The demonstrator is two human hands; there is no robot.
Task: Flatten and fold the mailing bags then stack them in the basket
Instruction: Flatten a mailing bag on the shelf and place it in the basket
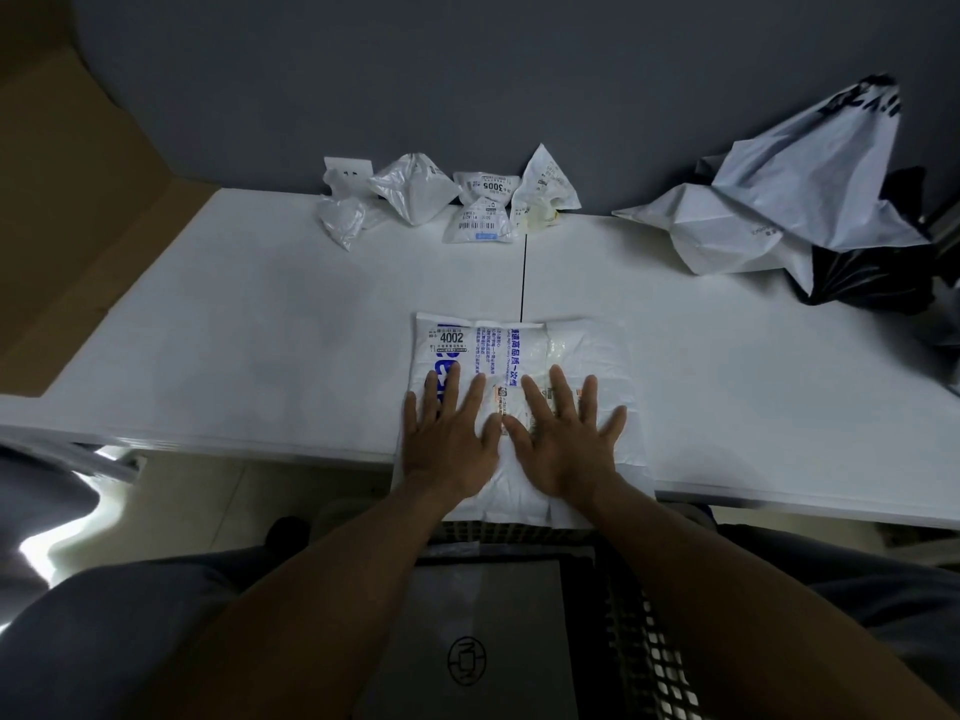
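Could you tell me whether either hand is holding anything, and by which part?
Nothing is gripped. The left hand and right hand lie flat, fingers spread, pressing on the near half of the white mailing bag on the table.

bare table (260, 324) left of centre, crumpled bags (447, 200) along far edge

Left hand (450, 440), right hand (567, 445) — on bag (498, 345)

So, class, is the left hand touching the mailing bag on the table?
Touching. The head view shows the left hand spread flat, fingers straight, pressing on the mailing bag.
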